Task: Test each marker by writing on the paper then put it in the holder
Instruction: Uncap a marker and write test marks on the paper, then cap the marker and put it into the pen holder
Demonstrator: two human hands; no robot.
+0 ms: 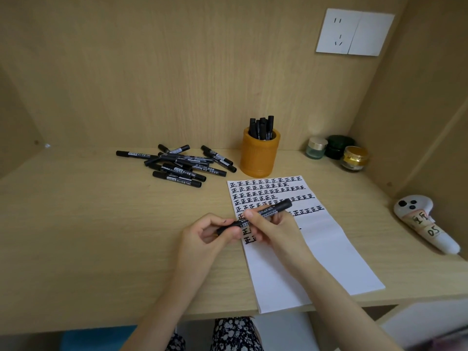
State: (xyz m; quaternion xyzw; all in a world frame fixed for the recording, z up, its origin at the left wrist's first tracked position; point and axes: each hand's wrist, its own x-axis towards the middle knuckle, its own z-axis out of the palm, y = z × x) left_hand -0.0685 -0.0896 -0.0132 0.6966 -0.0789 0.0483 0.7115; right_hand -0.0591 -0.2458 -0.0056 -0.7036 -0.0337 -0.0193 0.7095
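Uncapping, probably: left hand (210, 233) and right hand (274, 225) both grip one black plastic marker (278, 208) over the white paper sheet (329, 245). Next needs a straight pull apart, then a scribble.

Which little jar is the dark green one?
The dark green jar at the back, between the pale glass jar with a cream lid and the gold-lidded glass jar.

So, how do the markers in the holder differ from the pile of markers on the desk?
The markers in the holder stand upright, packed inside the orange holder; the pile of markers lies flat and crossed on the desk. The holder group shows only its upper ends; the pile shows whole bodies with labels. Both are black markers.
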